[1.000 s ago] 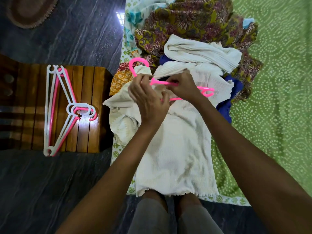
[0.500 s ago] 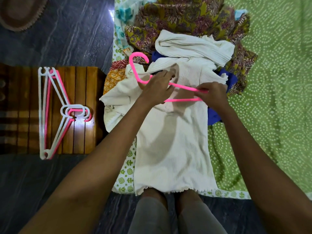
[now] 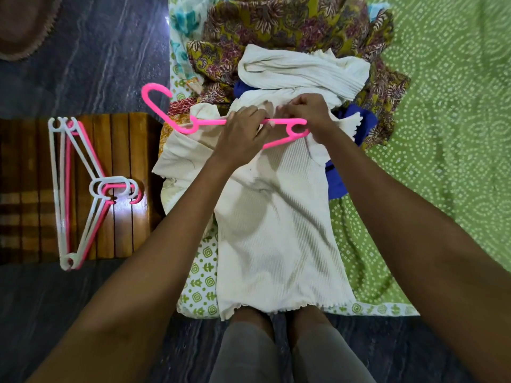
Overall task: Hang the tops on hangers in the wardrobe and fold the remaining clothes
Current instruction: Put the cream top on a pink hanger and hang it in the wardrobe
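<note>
Hanger (image 3: 221, 122) now lies level across the cream top's (image 3: 276, 230) neckline, its hook out beyond the left fingers. Left hand (image 3: 243, 134) grips its middle; right hand (image 3: 307, 111) has closed in, pinching fabric by its end. Threading looks underway.

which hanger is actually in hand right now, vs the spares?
The pink hanger lying across the cream ribbed top, held by the left hand and right hand. The spare hangers lie untouched on the wooden stool.
</note>
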`<state>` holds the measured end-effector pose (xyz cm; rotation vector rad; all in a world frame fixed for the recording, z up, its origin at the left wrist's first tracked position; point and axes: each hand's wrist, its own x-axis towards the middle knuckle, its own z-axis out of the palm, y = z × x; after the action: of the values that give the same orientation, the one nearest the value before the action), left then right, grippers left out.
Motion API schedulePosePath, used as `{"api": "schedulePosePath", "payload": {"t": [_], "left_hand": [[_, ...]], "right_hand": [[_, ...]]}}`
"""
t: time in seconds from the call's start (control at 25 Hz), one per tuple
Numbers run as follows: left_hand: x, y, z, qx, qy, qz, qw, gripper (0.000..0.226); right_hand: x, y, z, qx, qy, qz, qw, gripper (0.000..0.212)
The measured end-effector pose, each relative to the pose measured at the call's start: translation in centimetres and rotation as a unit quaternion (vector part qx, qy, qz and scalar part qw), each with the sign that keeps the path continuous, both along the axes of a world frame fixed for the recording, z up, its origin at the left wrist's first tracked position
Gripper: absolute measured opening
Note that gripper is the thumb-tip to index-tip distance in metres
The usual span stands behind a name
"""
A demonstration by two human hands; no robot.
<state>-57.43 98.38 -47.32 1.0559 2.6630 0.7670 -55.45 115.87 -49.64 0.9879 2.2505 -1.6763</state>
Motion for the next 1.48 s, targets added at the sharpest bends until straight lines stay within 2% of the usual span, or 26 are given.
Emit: {"api": "schedulePosePath", "payload": {"t": [0.12,0.2,0.24,0.28,0.32,0.36,0.4,0.44,0.48,0.52,0.56,0.6,0.68,0.8,0.88,0.96,1.04,1.12,1.2,1.28,1.36,1.4,1.48], "left_hand": [[0.3,-0.5,0.0,0.046,-0.002,0.014,0.999,0.039],[0.6,-0.9,0.0,0.068,-0.001,0.016,0.998,0.036],[0.7,-1.0,-0.1,0.071,-0.001,0.017,0.997,0.037],[0.8,-1.2,-0.3,0.07,-0.002,0.016,0.997,0.037],[0.8,-1.3,-0.4,0.07,-0.001,0.016,0.997,0.038],[0.8,-1.3,-0.5,0.07,0.003,0.018,0.997,0.038],[0.6,-1.2,-0.7,0.069,0.008,0.023,0.997,0.038],[0.3,-1.1,-0.8,0.064,0.013,0.032,0.997,0.038],[0.0,-0.8,-0.9,0.058,0.018,0.038,0.997,0.038],[-0.3,-0.5,-0.9,0.052,0.02,0.042,0.998,0.04],[-0.4,-0.2,-1.0,0.042,0.021,0.043,0.998,0.044],[-0.5,0.2,-1.0,0.027,0.02,0.046,0.998,0.048],[-0.6,1.0,-1.1,-0.012,0.02,0.063,0.998,0.051],[-0.8,1.6,-1.4,-0.107,0.009,0.093,0.99,0.036],[-0.8,1.6,-1.7,-0.18,0.014,0.076,0.981,0.03],[-0.5,1.5,-2.1,-0.192,0.023,0.049,0.98,0.029],[-0.1,1.6,-2.6,-0.165,0.012,0.046,0.985,0.028],[-0.1,1.5,-3.2,-0.118,0.002,0.075,0.99,0.027],[-0.3,0.7,-3.9,-0.069,0.023,0.098,0.992,0.029],[-0.2,-1.0,-4.4,-0.055,0.039,0.089,0.994,0.033],[0.6,-3.2,-5.0,-0.048,0.035,0.086,0.994,0.038],[0.8,-4.5,-5.1,-0.036,0.027,0.11,0.993,0.035],[0.6,-6.9,-5.2,-0.009,0.013,0.19,0.982,0.033]], "right_hand": [[-1.2,-0.6,-0.5,0.15,-0.034,0.049,0.987,0.043],[-1.5,-1.5,-0.2,0.285,-0.084,0.126,0.947,0.063],[-1.5,-2.0,-0.1,0.337,-0.102,0.166,0.921,0.064],[-1.5,-2.5,-0.1,0.353,-0.106,0.185,0.911,0.056],[-1.4,-2.6,-0.2,0.346,-0.093,0.182,0.916,0.044],[-1.1,-2.4,-0.3,0.307,-0.071,0.153,0.937,0.036],[-0.7,-1.7,-0.5,0.232,-0.041,0.101,0.967,0.031],[0.0,-1.1,-0.3,0.118,-0.015,0.027,0.993,0.024],[0.7,-0.7,-0.3,-0.017,0.003,-0.052,0.998,0.015],[1.5,-0.5,-0.2,-0.127,0.003,-0.121,0.984,0.01],[2.2,-0.5,0.1,-0.192,-0.007,-0.174,0.966,0.012],[2.6,-0.6,0.3,-0.204,-0.02,-0.21,0.956,0.017],[2.8,-0.8,0.7,-0.126,-0.009,-0.257,0.958,0.025],[2.8,-1.3,1.7,0.097,0.032,-0.21,0.972,0.005],[2.8,-2.3,2.4,0.182,0.066,-0.179,0.965,0.012],[2.2,-3.9,3.1,0.202,0.1,-0.153,0.962,0.012],[1.3,-5.9,3.3,0.199,0.122,-0.106,0.967,0.011],[1.0,-8.0,3.2,0.174,0.143,-0.071,0.972,0.011],[2.0,-9.6,2.5,0.151,0.151,-0.081,0.974,0.012],[3.8,-9.9,1.1,0.141,0.09,-0.078,0.983,0.017],[6.1,-9.3,-0.3,0.11,-0.023,-0.038,0.993,0.025],[7.0,-8.9,-0.7,0.101,-0.045,-0.036,0.993,0.026],[7.6,-7.5,-0.7,0.169,-0.012,-0.057,0.984,0.022]]}}
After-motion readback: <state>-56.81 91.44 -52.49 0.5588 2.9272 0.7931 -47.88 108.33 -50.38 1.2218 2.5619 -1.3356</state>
